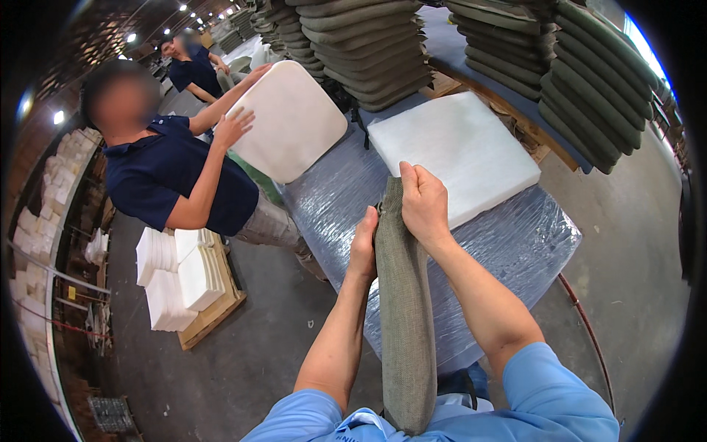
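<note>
A grey-green woven fabric cushion (406, 317) stands on edge between my arms, its narrow side up and its near end against my body. My right hand (425, 205) is closed on the far upper corner, thumb on top. On the left face near the same end, my left hand (364, 247) grips with its thumb up; its other fingers are mostly hidden. Just beyond my hands, a thick white foam pad (460, 151) lies on the plastic-wrapped table (508, 254).
At the left, a co-worker (184, 166) holds a white rounded pad (298, 121) over the table's edge. Stacked grey-green cushions (368, 51) rise behind, with more stacks (596, 81) at the right. White pads (173, 291) sit on a floor pallet (213, 324). A red hose (585, 317) hangs at the right.
</note>
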`<control>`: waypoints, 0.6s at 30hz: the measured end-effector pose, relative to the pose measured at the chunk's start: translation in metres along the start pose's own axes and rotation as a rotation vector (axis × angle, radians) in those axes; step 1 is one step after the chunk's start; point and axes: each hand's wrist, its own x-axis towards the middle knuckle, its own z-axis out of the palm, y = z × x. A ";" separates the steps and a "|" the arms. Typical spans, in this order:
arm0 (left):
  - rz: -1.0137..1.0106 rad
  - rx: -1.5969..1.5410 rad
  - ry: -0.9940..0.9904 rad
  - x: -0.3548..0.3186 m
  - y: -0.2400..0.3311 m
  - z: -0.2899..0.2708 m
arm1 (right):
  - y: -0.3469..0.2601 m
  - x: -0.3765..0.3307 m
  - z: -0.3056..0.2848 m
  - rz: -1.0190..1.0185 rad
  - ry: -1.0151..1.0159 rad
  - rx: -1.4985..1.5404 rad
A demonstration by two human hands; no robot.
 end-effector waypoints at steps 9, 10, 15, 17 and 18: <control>-0.102 0.025 -0.095 -0.002 0.009 0.007 | 0.019 0.003 0.005 -0.086 0.087 -0.044; -0.116 0.037 -0.101 -0.001 0.010 0.010 | 0.022 0.003 0.005 -0.078 0.088 -0.053; -0.165 0.196 -0.026 0.006 0.017 0.024 | 0.043 0.003 0.008 -0.014 0.152 -0.053; -0.178 0.199 -0.014 0.011 0.016 0.024 | 0.043 0.006 0.009 -0.023 0.176 -0.074; -0.147 0.211 0.011 0.014 0.013 0.022 | 0.044 0.006 0.012 -0.049 0.186 -0.060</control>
